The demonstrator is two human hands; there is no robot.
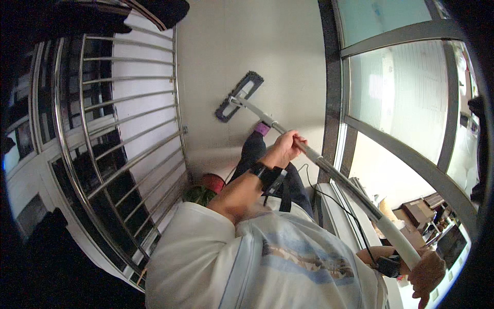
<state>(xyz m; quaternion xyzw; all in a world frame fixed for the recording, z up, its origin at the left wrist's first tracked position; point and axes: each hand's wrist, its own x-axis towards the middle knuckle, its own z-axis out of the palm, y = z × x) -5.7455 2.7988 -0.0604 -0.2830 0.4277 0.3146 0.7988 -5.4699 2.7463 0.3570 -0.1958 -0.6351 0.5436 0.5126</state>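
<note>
A flat mop [350, 189] with a long pale pole runs slantwise across the view. Its grey, shaggy-edged head [240, 97] rests on the pale floor ahead of me. Partway down the pole, my left hand [289, 146] is closed around it, a black strap on that wrist. At the lower right, my right hand [430, 270] is wrapped over the pole's upper end, with one finger stretching downward and a small black device at the wrist. My dark-trousered leg and a purple patch [263, 128] near the foot show beside the pole.
Metal railing bars [128, 108] line the left side. On the right stand framed glass panes [396, 92], with cluttered goods [422, 211] beyond. A red pot-like thing [213, 182] and a green plant [198, 195] sit by the railing. A black cable [339, 202] hangs near my body.
</note>
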